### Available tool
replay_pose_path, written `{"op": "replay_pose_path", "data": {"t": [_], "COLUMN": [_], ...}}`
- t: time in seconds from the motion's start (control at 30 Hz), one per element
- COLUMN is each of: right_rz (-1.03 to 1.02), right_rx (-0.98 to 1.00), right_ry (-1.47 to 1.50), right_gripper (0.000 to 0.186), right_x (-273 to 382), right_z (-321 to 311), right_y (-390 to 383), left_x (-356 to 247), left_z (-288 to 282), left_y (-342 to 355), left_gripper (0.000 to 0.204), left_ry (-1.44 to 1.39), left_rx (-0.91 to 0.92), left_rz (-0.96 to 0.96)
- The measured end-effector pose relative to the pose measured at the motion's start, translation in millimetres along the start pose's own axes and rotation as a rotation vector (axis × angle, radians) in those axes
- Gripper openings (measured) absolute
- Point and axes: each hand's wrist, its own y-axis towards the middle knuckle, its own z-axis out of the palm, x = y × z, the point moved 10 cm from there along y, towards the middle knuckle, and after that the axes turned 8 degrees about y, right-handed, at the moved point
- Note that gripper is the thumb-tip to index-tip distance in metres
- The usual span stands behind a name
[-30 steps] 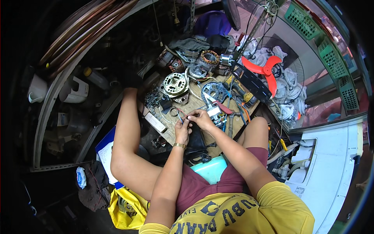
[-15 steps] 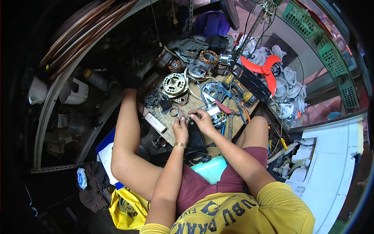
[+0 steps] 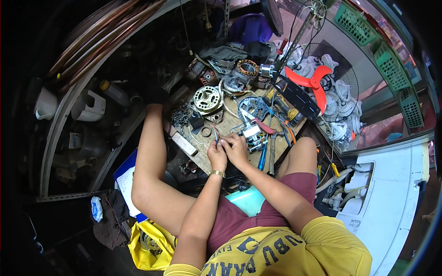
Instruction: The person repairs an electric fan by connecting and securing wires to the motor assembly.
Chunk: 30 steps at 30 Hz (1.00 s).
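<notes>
Both hands meet over the surface: left hand and right hand, grip pinched together on thin wires.

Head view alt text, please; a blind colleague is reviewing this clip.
Seated person's left hand and right hand meet, pinching thin wires over a cluttered wooden board. Motor parts, a blue-handled screwdriver and a red fan blade lie around.

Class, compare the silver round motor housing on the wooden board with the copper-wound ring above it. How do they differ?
The motor housing is pale silver metal with slots; the wound ring shows orange-brown copper coils. The housing lies on the board, nearer the hands; the ring sits farther back among clutter. Both are round.
</notes>
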Motion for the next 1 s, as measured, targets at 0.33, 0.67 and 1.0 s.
{"op": "replay_pose_path", "data": {"t": [0.33,0.67,1.0], "right_rz": [0.128,0.548,0.552], "right_rx": [0.062,0.075,0.321], "right_ry": [-0.045,0.910,0.805], "right_gripper": [0.014,0.013,0.012], "right_x": [-44,-71,-106], "right_z": [6,31,13], "right_y": [28,-20,16], "left_x": [-8,1,-56], "left_z": [10,15,4], "left_y": [-3,-13,61], "left_gripper": [0.019,0.037,0.057], "left_ry": [-0.146,-0.115,0.427], "left_rx": [0.170,0.276,0.144], "left_rz": [0.051,-0.004,0.359]}}
